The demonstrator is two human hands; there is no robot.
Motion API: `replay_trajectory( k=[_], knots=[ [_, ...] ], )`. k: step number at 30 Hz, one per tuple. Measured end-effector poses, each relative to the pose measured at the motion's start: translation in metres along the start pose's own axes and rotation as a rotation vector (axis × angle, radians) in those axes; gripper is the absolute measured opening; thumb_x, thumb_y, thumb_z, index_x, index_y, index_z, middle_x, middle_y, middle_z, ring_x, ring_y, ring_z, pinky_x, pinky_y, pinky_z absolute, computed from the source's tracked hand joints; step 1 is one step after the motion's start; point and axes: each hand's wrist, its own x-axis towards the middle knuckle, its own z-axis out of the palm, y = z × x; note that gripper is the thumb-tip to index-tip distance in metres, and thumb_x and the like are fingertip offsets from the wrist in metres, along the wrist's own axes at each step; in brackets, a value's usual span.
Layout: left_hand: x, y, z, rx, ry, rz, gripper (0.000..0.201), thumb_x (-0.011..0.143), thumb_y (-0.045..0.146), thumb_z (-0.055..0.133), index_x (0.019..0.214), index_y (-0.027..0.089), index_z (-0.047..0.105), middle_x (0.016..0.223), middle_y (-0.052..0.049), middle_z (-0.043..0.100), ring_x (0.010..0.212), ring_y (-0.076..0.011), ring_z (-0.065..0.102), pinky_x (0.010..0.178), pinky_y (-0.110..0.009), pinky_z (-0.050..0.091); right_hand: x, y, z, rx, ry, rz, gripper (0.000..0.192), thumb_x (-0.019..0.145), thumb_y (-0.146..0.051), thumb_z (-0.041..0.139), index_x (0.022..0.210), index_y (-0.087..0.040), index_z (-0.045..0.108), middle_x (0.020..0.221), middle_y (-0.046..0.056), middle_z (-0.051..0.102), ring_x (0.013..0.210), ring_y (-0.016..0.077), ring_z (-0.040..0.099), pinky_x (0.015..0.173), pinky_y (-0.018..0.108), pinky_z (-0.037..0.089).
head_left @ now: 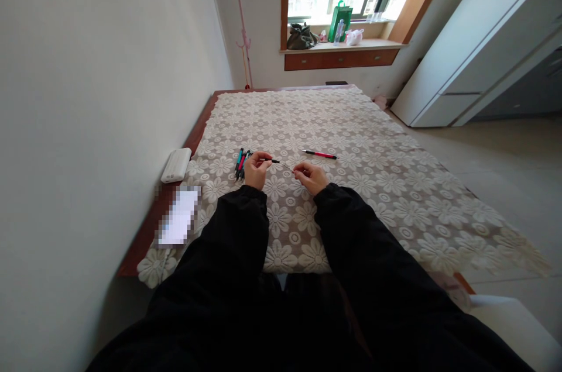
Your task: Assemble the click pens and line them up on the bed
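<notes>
Only one view here, the head camera, so we went through that. Both of our arms, in black sleeves [228, 243], reached forward over the table [199, 126], which was covered with a lacy flower-pattern cloth [373, 173]. The hands sat close together near the middle of the cloth, knuckles up, wrists low.

Our left hand [257, 169] was curled, fingers pinching a thin black pen part [273, 160] that poked out to the right. Our right hand [309, 176] was also curled, fingertips pinched on what looked like a thin refill [287, 167] running between the two hands. It was too small for us to tell whether the two pieces were joined or just lined up.

Just beside the left hand, on its left, lay a little bunch of pens [241, 162], teal, red and dark ones, touching each other. A single red pen [320, 154] lay on the cloth a bit beyond the right hand, apart from it.

Over by the wall sat a white box [176, 165], and near it a blurred-out patch [179, 215] on the cloth. On the far window sill [342, 44] we saw a green bag [341, 20] and a dark bag [301, 37]. A white cabinet [474, 56] stood on the right.

As for writing, we couldn't read any brand or label anywhere, all too small.
</notes>
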Motion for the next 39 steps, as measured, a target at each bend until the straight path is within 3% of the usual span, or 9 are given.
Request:
replay_trajectory(
  k=[10,18,27,33,39],
  knots=[
    [-0.003,-0.003,0.001,0.079,-0.041,0.025,0.007,0.063,0.02,0.065,0.069,0.02,0.068,0.071,0.0,0.067,0.071,-0.0163,0.06,0.07,-0.029,0.047,-0.001,-0.002,-0.001,-0.093,-0.024,-0.03,0.018,0.078,-0.036,0.059,0.08,-0.02,0.067,0.071,0.002,0.066,0.058,0.0138,0.056,0.058,0.027,0.044],
    [-0.006,-0.003,0.002,0.154,-0.081,0.043,0.009,0.066,0.019,0.063,0.073,0.02,0.067,0.076,-0.001,0.068,0.079,-0.0185,0.063,0.075,-0.031,0.049,-0.002,-0.006,-0.001,-0.134,-0.03,-0.055,0.017,0.079,-0.034,0.058,0.08,-0.02,0.067,0.068,0.001,0.066,0.055,0.0125,0.05,0.056,0.027,0.041],
    [-0.012,-0.002,0.004,0.279,-0.167,0.179,0.01,0.07,0.015,0.064,0.077,0.02,0.068,0.082,-0.003,0.07,0.08,-0.0193,0.064,0.078,-0.033,0.05,-0.004,-0.007,-0.001,-0.202,-0.011,-0.088,0.011,0.079,-0.031,0.06,0.08,-0.022,0.067,0.071,0.001,0.068,0.057,0.0132,0.051,0.061,0.028,0.043],
    [-0.017,-0.004,0.01,0.22,-0.263,0.173,0.024,0.071,0.016,0.066,0.094,0.02,0.064,0.088,-0.003,0.071,0.079,-0.0178,0.065,0.076,-0.032,0.051,-0.006,-0.009,0.001,-0.076,-0.033,-0.124,0.024,0.078,-0.034,0.064,0.099,-0.021,0.063,0.081,0.002,0.067,0.063,0.0137,0.056,0.063,0.029,0.045],
    [-0.018,-0.005,0.012,0.172,-0.253,0.142,0.021,0.071,0.019,0.067,0.091,0.02,0.059,0.088,-0.002,0.069,0.076,-0.0153,0.063,0.074,-0.03,0.049,-0.006,-0.009,0.002,-0.057,-0.027,-0.121,0.021,0.077,-0.032,0.064,0.093,-0.021,0.057,0.079,0.001,0.068,0.067,0.0147,0.06,0.065,0.029,0.046]
  ],
)
